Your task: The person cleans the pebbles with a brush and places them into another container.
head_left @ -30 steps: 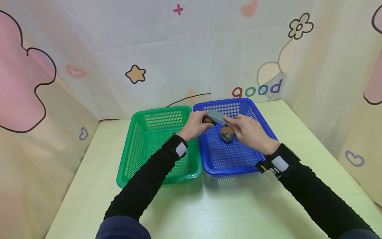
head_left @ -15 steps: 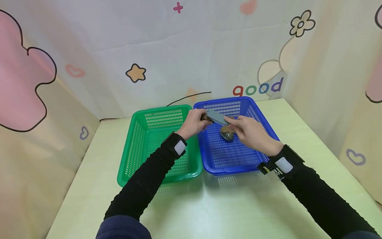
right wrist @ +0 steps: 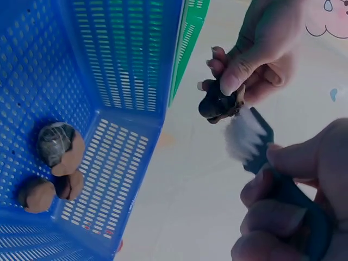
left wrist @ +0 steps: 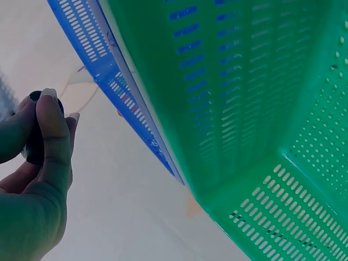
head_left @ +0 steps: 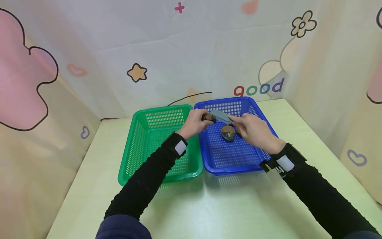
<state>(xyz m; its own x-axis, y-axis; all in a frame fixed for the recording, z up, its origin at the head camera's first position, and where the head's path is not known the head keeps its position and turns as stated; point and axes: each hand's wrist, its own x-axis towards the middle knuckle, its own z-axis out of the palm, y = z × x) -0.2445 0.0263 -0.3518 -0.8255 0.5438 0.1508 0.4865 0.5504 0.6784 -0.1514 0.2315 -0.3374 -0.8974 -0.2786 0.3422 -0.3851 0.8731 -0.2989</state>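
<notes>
From the head, the left hand (head_left: 193, 124) grips a dark piece (head_left: 210, 118) above the blue basket (head_left: 232, 171) towards the table's (head_left: 191, 212) far edge, the right hand (head_left: 255, 131) grasping a grey brush (head_left: 220, 115). Left wrist now: fingers (left wrist: 52, 119) pinch that piece, green basket (left wrist: 196, 196) alongside. And at the right wrist, bristles (right wrist: 244, 136) right at its edge, brushing apparently part-done, with three brown-patched pieces (right wrist: 57, 147) in the blue basket seemingly left to do
</notes>
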